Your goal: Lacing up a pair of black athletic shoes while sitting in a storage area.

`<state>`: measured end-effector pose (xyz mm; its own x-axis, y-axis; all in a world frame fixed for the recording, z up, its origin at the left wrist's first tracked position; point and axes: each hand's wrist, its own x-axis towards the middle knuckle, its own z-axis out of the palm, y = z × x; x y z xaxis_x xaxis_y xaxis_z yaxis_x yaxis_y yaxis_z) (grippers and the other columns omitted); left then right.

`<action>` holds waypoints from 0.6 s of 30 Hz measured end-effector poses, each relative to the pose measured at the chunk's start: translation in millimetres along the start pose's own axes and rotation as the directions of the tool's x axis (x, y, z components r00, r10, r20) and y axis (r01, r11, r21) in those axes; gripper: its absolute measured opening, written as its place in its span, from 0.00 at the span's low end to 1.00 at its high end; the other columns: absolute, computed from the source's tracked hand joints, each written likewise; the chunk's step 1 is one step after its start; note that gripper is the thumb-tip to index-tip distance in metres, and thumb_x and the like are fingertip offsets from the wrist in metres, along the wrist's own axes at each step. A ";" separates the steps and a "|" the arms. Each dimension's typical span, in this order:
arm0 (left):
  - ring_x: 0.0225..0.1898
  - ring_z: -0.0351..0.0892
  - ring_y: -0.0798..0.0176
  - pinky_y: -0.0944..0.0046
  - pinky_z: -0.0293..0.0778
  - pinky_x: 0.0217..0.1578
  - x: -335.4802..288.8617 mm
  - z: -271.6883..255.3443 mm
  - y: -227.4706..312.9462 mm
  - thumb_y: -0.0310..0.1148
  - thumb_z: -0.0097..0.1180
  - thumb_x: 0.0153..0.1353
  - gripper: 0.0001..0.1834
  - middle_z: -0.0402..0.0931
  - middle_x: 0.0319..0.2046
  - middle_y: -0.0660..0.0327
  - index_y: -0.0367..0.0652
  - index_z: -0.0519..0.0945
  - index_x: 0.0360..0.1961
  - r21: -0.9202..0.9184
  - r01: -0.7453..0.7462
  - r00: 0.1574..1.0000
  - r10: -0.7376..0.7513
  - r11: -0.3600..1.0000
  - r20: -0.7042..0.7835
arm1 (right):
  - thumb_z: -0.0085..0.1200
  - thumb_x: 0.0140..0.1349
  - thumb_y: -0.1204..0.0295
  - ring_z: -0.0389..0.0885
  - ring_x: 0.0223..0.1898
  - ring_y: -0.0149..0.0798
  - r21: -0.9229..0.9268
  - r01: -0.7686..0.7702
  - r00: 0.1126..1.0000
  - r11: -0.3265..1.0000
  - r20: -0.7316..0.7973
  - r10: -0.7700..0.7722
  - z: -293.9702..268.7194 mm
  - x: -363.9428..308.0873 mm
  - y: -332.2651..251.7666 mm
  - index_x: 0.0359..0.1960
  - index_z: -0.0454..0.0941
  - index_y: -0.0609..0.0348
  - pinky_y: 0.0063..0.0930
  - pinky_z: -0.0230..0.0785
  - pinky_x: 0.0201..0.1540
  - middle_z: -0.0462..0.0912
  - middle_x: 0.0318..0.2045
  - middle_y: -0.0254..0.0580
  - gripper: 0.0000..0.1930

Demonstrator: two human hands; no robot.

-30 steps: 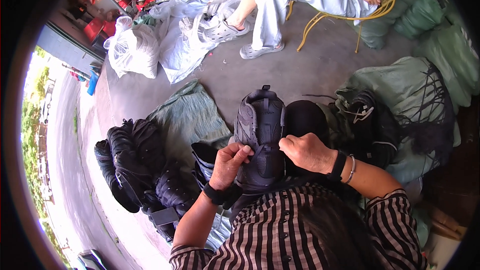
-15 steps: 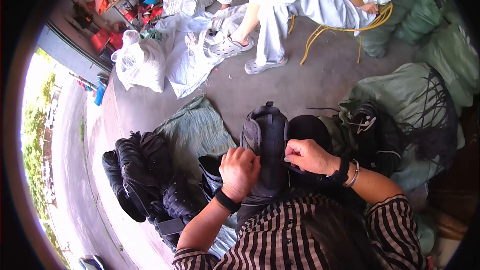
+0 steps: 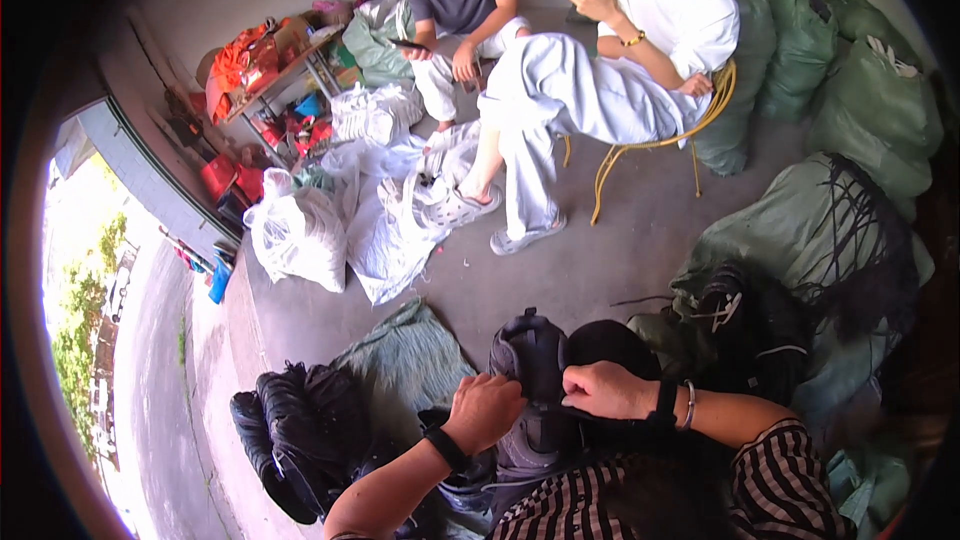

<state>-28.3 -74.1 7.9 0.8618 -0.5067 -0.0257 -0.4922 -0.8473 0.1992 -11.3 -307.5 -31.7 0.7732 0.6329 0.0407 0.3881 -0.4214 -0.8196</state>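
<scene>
A dark grey lace-up shoe [image 3: 530, 352] lies lengthwise in front of my body, its heel pointing away from me and its opening facing up. On its left edge my left hand [image 3: 485, 412] is closed, the fingers curled over and their tips hidden. Across the shoe, my right hand [image 3: 608, 390] pinches thumb against forefinger by the right edge; whatever is in the pinch is too small to make out. Just beyond that hand is a rounded black shape [image 3: 612, 345], partly covered.
Black shoes [image 3: 310, 430] are piled at my left on a green woven sack [image 3: 405, 340]. At right, another green sack [image 3: 765, 225] holds dark shoes [image 3: 735, 315]. Ahead, two people sit with phones, one on a yellow chair [image 3: 655, 145]. White bags [image 3: 300, 235] lie at far left.
My view has tilted up, so the scene sits lower and more of the two seated people shows. Both hands stay closed at the shoe's sides.
</scene>
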 end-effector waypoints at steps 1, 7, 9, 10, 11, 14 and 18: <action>0.39 0.72 0.55 0.54 0.67 0.41 -0.1 -8.8 1.0 0.38 0.58 0.52 0.08 0.73 0.31 0.61 0.47 0.76 0.26 0.090 -0.049 0.998 0.046 0.995 0.038 | 0.62 0.51 0.69 0.78 0.30 0.47 -0.095 0.070 0.993 0.993 -0.087 -0.078 -4.0 -0.2 -8.4 0.31 0.71 0.58 0.35 0.71 0.31 0.76 0.30 0.42 0.12; 0.47 0.66 0.59 0.57 0.62 0.51 19.0 -31.4 0.8 0.39 0.65 0.40 0.16 0.68 0.36 0.66 0.51 0.77 0.32 0.287 -0.409 0.902 0.431 0.866 -0.014 | 0.66 0.42 0.64 0.66 0.51 0.40 -0.556 0.425 0.866 0.715 0.018 -0.500 -12.1 8.3 -14.7 0.34 0.74 0.51 0.33 0.62 0.50 0.70 0.41 0.37 0.17; 0.47 0.66 0.59 0.58 0.61 0.51 23.0 -32.5 1.3 0.39 0.66 0.40 0.16 0.68 0.36 0.66 0.51 0.77 0.32 0.342 -0.453 0.888 0.449 0.823 0.095 | 0.66 0.42 0.64 0.67 0.48 0.38 -0.581 0.426 0.873 0.694 0.063 -0.483 -4.5 9.9 -7.9 0.33 0.74 0.50 0.32 0.63 0.48 0.70 0.39 0.35 0.16; 0.47 0.66 0.59 0.58 0.61 0.51 26.1 -35.8 2.6 0.40 0.67 0.39 0.17 0.68 0.35 0.66 0.52 0.76 0.32 0.375 -0.491 0.871 0.441 0.786 0.216 | 0.66 0.43 0.64 0.67 0.48 0.38 -0.580 0.428 0.874 0.693 0.073 -0.480 -4.5 11.2 -7.5 0.33 0.74 0.50 0.31 0.63 0.47 0.70 0.39 0.35 0.16; 0.45 0.68 0.61 0.58 0.63 0.48 30.6 -39.7 3.2 0.42 0.66 0.40 0.16 0.68 0.34 0.66 0.52 0.76 0.31 0.345 -0.534 0.845 0.467 0.772 0.261 | 0.66 0.43 0.63 0.66 0.47 0.37 -0.591 0.431 0.874 0.681 0.087 -0.478 -5.8 12.6 -7.2 0.33 0.74 0.50 0.31 0.63 0.47 0.70 0.38 0.34 0.16; 0.42 0.69 0.63 0.61 0.66 0.45 34.6 -35.9 -3.9 0.41 0.63 0.45 0.12 0.69 0.32 0.67 0.51 0.75 0.28 0.242 -0.567 0.815 0.492 0.788 0.307 | 0.66 0.43 0.62 0.66 0.48 0.36 -0.602 0.445 0.879 0.663 0.156 -0.450 -8.0 11.0 -5.6 0.33 0.75 0.50 0.31 0.63 0.47 0.70 0.38 0.34 0.17; 0.40 0.72 0.61 0.60 0.74 0.34 35.5 -28.8 -16.5 0.40 0.61 0.48 0.10 0.70 0.29 0.67 0.48 0.78 0.28 0.058 -0.487 0.839 0.449 0.871 0.306 | 0.64 0.45 0.61 0.66 0.52 0.37 -0.565 0.460 0.875 0.685 0.158 -0.457 -10.7 8.5 -0.4 0.35 0.73 0.49 0.32 0.66 0.45 0.71 0.40 0.33 0.18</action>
<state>13.9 -73.5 31.9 0.4650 -0.8543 -0.2324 -0.8558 -0.5009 0.1291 0.5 -308.9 -25.0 0.4200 0.8491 0.3202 0.9048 -0.3645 -0.2202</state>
